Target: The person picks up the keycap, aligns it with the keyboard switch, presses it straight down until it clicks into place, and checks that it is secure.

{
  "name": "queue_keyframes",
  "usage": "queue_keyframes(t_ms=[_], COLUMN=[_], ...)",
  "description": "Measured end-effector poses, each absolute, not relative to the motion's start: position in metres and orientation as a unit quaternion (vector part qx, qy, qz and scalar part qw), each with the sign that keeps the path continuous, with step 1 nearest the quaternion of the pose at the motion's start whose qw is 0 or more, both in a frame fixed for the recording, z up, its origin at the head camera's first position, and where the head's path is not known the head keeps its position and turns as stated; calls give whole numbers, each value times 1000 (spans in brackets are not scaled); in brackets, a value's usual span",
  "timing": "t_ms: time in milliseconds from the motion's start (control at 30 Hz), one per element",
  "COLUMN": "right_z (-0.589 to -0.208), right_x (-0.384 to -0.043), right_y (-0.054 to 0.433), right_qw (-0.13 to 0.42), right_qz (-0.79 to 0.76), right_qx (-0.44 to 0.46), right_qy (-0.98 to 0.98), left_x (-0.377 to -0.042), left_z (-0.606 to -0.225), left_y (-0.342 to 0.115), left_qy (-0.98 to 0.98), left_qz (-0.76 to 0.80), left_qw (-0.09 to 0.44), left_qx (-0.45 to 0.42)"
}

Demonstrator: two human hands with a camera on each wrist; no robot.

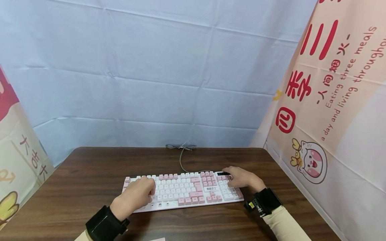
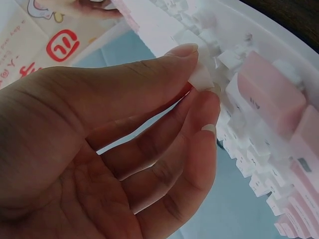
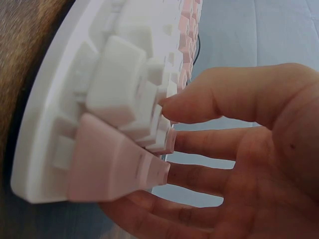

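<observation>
A white and pink keyboard [image 1: 169, 190] lies on the wooden table. Over its left part, my left hand [image 1: 137, 194] has thumb and index finger together at a small white keycap [image 2: 201, 77], pinched between their tips. Beside that keycap, in the left wrist view, a pink keycap [image 2: 271, 92] sits on the board. At the keyboard's far right corner rests my right hand [image 1: 242, 177]. Its thumb [image 3: 192, 105] touches the number pad keys, and the other fingers reach fairly straight past a tall pink key [image 3: 107, 162] at the edge.
A grey cable [image 1: 181, 159] runs from behind the keyboard to a tied bundle [image 1: 181, 146] at the table's back edge. Pale blue cloth [image 1: 150, 73] hangs behind, and a printed cloth [image 1: 340, 110] stands along the right. A pale corner of something [image 1: 158, 239] shows at the bottom.
</observation>
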State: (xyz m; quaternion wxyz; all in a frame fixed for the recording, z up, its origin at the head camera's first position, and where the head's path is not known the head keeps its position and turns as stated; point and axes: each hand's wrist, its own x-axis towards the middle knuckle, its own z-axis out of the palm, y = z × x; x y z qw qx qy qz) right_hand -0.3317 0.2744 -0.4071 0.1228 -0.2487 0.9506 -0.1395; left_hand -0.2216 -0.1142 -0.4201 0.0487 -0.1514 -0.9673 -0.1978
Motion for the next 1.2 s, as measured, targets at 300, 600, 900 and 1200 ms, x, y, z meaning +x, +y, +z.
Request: queue_keyframes(t_ms=[300,600,900,1200], right_z=[-407,-409,-408,-408], right_x=[-332,-332,-333,-332], right_y=[274,273,274,273], right_qw=[119,120,116,115], right_qz=[-134,-141,-132,-138], right_qx=[-250,-238,-242,-239], right_qy=[952,954,954,954], left_x=[-224,-225,-226,-227], left_z=[-420,-422,-424,-424], left_y=[-114,-114,-115,-115], left_qy=[-968,-969,-969,-967], left_qz=[-196,-182,-179,-191], left_qw=[51,62,66,65], left_qx=[-150,-155,-157,-159])
